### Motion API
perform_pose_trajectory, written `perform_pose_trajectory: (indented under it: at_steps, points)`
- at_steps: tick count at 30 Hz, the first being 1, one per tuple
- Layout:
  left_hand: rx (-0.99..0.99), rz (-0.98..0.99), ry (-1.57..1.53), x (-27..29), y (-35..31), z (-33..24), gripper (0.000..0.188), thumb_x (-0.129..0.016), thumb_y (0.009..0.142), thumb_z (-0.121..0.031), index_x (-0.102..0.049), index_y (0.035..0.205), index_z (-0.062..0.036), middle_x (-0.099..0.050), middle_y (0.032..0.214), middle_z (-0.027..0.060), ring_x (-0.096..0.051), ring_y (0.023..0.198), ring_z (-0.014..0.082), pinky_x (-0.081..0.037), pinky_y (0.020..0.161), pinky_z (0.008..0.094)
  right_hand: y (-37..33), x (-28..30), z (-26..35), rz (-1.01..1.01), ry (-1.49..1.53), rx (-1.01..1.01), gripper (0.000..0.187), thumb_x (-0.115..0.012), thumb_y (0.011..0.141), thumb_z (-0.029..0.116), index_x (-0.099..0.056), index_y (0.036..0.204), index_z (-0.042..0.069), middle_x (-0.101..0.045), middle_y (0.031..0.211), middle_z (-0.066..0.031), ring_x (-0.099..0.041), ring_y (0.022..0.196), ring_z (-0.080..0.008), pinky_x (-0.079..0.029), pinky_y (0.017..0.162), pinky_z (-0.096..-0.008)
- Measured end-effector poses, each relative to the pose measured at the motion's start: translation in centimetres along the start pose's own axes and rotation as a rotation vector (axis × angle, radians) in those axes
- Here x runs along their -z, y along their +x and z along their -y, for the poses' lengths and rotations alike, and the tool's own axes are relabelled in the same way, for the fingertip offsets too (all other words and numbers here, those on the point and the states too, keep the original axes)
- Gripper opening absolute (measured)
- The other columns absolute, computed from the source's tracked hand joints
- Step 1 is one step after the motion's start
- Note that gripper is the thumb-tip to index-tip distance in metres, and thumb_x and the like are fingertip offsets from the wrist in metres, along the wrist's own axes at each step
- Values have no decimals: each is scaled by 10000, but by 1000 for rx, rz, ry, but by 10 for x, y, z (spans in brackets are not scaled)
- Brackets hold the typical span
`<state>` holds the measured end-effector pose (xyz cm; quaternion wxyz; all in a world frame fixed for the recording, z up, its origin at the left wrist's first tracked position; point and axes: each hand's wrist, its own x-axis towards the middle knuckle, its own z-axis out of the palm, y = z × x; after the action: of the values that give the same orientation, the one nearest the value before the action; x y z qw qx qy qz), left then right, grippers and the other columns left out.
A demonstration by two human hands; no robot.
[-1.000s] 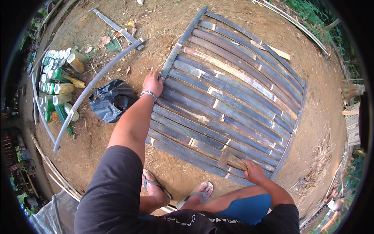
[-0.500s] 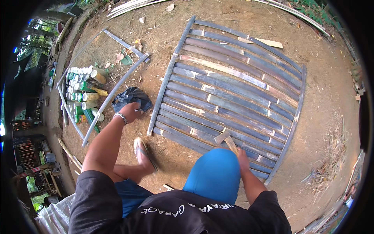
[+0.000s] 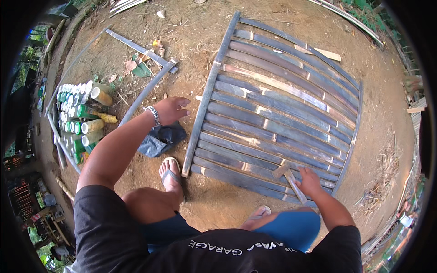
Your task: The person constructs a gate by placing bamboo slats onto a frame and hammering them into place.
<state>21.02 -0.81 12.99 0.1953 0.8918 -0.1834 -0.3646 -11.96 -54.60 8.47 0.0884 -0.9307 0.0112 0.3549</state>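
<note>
My left hand (image 3: 172,110) hovers above a crumpled black plastic bag (image 3: 160,140) on the dirt, its fingers apart and holding nothing. To the right lies a flat panel of dark split-bamboo slats (image 3: 291,128), joined by a rail (image 3: 207,102) along its left side and another along its right. A wooden-handled mallet (image 3: 290,179) rests on the near slats. My right hand (image 3: 310,182) is beside the mallet's handle, fingers loosely stretched over the slats; the thumb is close to the handle, and contact is hard to tell.
Left of the bag, a thin bamboo frame (image 3: 152,88) borders rows of green and white bottles (image 3: 93,125). A pale wood strip (image 3: 328,53) lies under the panel's far edge. Dry leaves (image 3: 130,66) are scattered nearby. My sandalled foot (image 3: 172,175) stands near the panel's left corner.
My left hand has let go of the black bag and lifted up and right. My right hand has released the mallet's handle onto the slats. My right knee has swung right.
</note>
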Motion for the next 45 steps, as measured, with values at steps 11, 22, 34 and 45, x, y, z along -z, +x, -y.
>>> perform_pose_trajectory:
  at_steps: [11, 22, 34, 45]
  points:
    - [-40, -211, -391, -51, 155, 66, 403, -694, 961, -336, -660, 1183, -2, -725, 963, 116, -687, 860, 222, -537, 802, 363, 291, 109, 208, -617, 246, 25, 366, -699, 941, 285, -667, 1260, 108, -646, 1273, -121, -584, 1213, -336, -456, 1050, -443]
    - [21, -329, -310, -64, 182, 33, 596, -795, 832, -322, -602, 1278, 23, -708, 1119, 249, -689, 1060, 381, -530, 940, 445, 359, 123, 200, -555, 234, -108, 324, -763, 886, 380, -708, 1117, 160, -688, 1139, -62, -600, 1162, -282, -423, 979, -464]
    - [-47, -185, -551, -58, 193, 37, 501, -809, 810, -179, -636, 1244, 4, -748, 1047, 185, -726, 944, 296, -552, 859, 377, 347, 116, 191, -678, 117, 52, 365, -778, 859, 404, -733, 1066, 107, -694, 1101, -70, -631, 1106, -285, -470, 926, -454]
    - [-93, -48, -722, -61, 217, 66, 466, -782, 845, -83, -633, 1284, -26, -755, 1029, 117, -724, 847, 190, -589, 743, 335, 352, 123, 198, -709, -80, 108, 278, -752, 864, 391, -735, 1055, 190, -679, 1024, -21, -638, 1071, -240, -481, 896, -434]
